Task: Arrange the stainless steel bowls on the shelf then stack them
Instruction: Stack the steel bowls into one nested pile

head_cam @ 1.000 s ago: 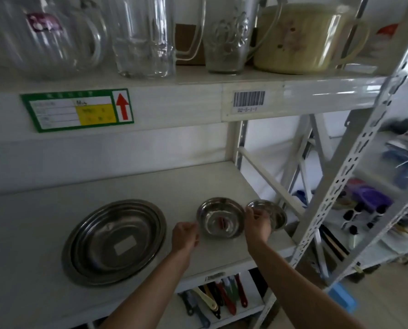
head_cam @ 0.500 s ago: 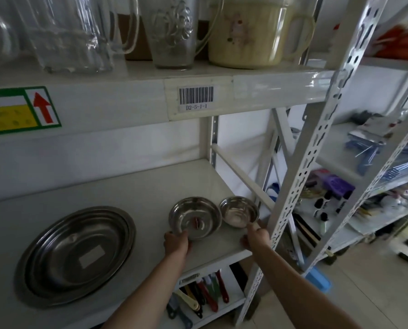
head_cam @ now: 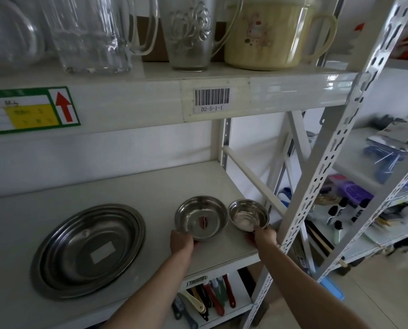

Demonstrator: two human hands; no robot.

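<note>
Three stainless steel bowls stand in a row on the white shelf (head_cam: 150, 186). The large shallow bowl (head_cam: 89, 250), with a white sticker inside, lies at the left. A medium bowl (head_cam: 201, 217) sits right of it, and my left hand (head_cam: 181, 242) grips its near rim. The small bowl (head_cam: 248, 217) rests at the shelf's right end, beside the medium one. My right hand (head_cam: 263, 237) holds the small bowl's near edge.
Glass pitchers (head_cam: 91, 34) and a cream lidded pot (head_cam: 267, 32) stand on the shelf above. A perforated white upright (head_cam: 317, 186) rises just right of the small bowl. Utensils (head_cam: 207, 298) lie on the shelf below. Neighbouring racks at right hold assorted goods.
Both hands slid from the bowls' sides to their near rims. The small bowl now sits flat close beside the medium bowl. The camera view has shifted right.
</note>
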